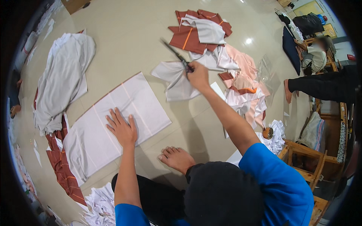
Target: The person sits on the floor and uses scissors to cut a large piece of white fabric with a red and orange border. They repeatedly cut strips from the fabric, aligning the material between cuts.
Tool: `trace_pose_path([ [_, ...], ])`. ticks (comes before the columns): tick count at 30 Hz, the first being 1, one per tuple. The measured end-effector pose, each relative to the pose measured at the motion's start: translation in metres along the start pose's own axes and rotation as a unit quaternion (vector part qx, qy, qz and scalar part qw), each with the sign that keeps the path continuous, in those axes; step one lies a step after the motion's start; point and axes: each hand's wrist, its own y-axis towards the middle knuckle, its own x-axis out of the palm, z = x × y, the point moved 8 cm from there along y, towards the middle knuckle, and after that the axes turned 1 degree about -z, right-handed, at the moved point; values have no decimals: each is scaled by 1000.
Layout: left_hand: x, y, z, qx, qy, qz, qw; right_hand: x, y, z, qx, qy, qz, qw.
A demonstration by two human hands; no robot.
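Note:
My left hand (122,128) lies with spread fingers on a folded white fabric panel (147,105), which shows faint lines and a brown, orange-striped top edge. My right hand (198,77) grips large dark scissors (180,57), held out above a loose piece of thin white cloth (166,75). Brown cloth with orange lines (64,173) lies under and beside the panel's left side. A heap of grey-white fabric (64,71) rests farther left.
Brown and white pieces (188,41) and pink cloth (245,62) are piled ahead-right. A seated person (315,56) and another's leg (316,84) are at right, above wooden stools (303,158). White scraps (96,207) heap at lower left; a foot (14,110) shows far left.

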Motion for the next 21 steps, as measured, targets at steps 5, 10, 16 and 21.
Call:
trace_pose_path([
  [5, -2, -1, 4, -6, -3, -7, 1000, -116, 109, -35, -30, -73, 193, 978],
  [10, -1, 0, -1, -2, -20, 4, 1000, -152, 129, -84, -149, -133, 314, 928],
  [16, 0, -4, -2, -4, -13, -3, 1000, 7, 10, -71, -75, 35, 60, 995],
  [21, 1, 1, -16, -7, -81, 10, 997, 138, -97, -104, -116, 81, -63, 988],
])
